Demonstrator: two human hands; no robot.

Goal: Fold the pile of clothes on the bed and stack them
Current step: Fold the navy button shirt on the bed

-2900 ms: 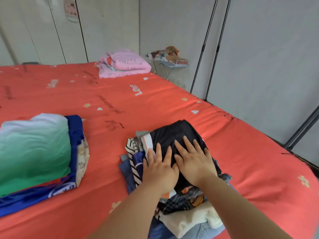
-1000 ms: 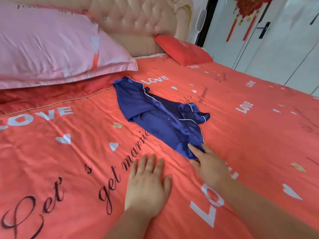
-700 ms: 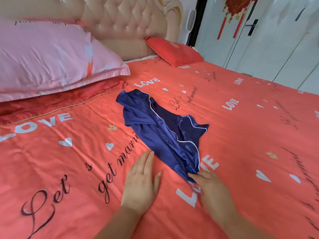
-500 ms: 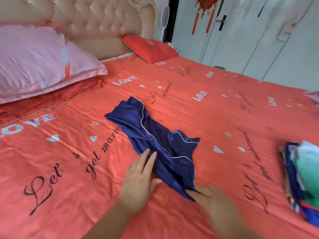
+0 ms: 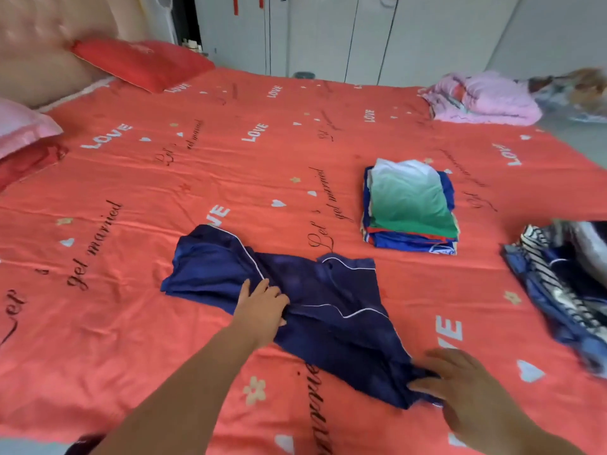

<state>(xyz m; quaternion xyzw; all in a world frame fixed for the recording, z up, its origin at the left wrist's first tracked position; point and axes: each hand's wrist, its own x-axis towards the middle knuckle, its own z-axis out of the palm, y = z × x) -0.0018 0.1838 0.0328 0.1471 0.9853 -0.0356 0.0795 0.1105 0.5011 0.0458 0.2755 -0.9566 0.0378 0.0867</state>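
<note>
Up at the far left stood a padded beige headboard (image 5: 42,44), and a red pillow (image 5: 141,64) leaned against its right end. Down the left edge, there was a pink pillow (image 5: 23,126), sitting on top of a darker red one (image 5: 26,162). Across the back ran pale wardrobe doors (image 5: 328,34), with a dark gap (image 5: 185,18) just left of them. Over at the far right lay a folded pink blanket (image 5: 483,100), and beside it sat a brownish bundle (image 5: 578,90), too blurred to make out.
</note>
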